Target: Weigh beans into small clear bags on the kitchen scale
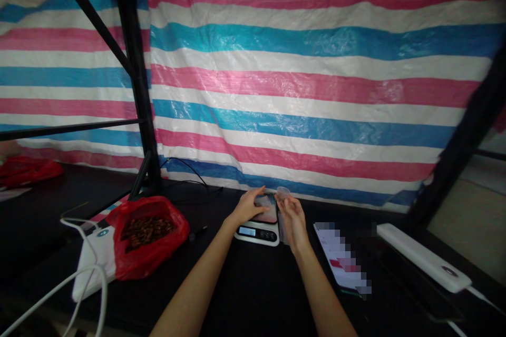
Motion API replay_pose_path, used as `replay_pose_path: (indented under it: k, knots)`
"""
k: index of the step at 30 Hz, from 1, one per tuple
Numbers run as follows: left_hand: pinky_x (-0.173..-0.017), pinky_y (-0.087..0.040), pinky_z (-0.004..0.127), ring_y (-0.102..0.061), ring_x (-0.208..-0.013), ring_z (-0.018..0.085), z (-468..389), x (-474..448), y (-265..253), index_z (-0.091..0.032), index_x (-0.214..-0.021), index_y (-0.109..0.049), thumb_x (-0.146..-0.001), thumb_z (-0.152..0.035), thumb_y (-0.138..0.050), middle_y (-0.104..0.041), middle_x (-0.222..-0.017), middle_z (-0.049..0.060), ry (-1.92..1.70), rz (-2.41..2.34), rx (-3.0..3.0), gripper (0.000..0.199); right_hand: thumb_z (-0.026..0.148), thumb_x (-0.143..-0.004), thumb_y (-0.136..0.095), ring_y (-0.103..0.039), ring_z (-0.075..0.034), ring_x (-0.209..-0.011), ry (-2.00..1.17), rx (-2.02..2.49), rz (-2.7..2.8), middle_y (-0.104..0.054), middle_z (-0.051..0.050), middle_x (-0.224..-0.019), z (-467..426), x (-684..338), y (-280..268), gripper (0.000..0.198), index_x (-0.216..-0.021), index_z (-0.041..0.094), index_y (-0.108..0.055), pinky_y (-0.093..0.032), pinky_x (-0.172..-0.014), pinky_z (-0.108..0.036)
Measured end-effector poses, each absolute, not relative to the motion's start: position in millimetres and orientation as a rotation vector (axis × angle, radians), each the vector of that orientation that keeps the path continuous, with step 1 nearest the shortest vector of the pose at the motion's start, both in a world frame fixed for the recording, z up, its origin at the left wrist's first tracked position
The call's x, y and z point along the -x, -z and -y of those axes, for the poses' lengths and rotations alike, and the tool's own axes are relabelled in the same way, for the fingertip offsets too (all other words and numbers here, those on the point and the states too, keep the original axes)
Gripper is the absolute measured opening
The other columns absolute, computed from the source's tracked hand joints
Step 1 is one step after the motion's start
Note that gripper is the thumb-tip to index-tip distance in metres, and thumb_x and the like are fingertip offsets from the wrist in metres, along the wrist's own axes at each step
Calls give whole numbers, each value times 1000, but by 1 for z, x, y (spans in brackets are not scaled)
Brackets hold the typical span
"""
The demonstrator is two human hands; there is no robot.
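A white digital scale with a lit display stands on the black table. My left hand reaches over its weighing plate, thumb and fingers curved around a small clear plastic container. Right of the scale, my right hand is closed on a clear plastic cup, whose round rim shows above the fingers. More translucent plastic is visible beside the scale, partly hidden by that hand; its shape is unclear.
Left of my arms sits an open red plastic bag of small brown pieces, against a white device with cables. A lit phone and a long white power strip lie right. Striped sheeting hangs behind.
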State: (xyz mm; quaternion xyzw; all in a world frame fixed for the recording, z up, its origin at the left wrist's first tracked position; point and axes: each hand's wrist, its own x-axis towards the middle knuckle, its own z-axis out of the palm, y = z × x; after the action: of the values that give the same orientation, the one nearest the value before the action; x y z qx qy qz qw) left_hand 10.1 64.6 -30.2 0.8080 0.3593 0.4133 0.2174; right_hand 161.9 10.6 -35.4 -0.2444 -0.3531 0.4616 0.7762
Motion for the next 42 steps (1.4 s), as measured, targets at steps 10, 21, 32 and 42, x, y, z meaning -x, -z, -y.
replay_pose_path:
  k: [10,21,32,42]
  knots:
    - [-82,-44,32,-55,-88,17,-40,42,28,-19,-97,-60,-76,-18,-55,-61,-92,4,-1751,-1323,-2089,21,31,-67,-68,-60,-20,-100,-976,555,826,-66,1,-90,5,-162,20,57,-121,31,-48,-35,-99,-43]
    - [-81,-42,30,-51,-89,16,-29,35,26,-19,-72,-62,-73,-11,-55,-58,-89,3,-1792,-1328,-2233,11,37,-66,-68,-61,-21,-93,-823,725,877,-62,-2,-101,-3,-170,28,47,-110,26,-54,-41,-92,-42]
    - [-78,-42,28,-49,-88,16,-29,32,34,-18,-74,-61,-73,-7,-53,-56,-90,3,-1654,-1304,-2339,15,43,-68,-64,-61,-21,-90,-577,1053,1042,-55,-7,-109,0,-171,32,50,-113,25,-50,-44,-86,-39]
    - [-92,-37,34,-47,-106,20,-26,22,22,-20,-107,-54,-79,-29,-54,-55,-109,6,-1562,-1319,-2299,30,41,-67,-64,-60,-20,-86,-547,1078,1090,-58,-6,-105,-1,-169,32,47,-110,25,-53,-45,-83,-38]
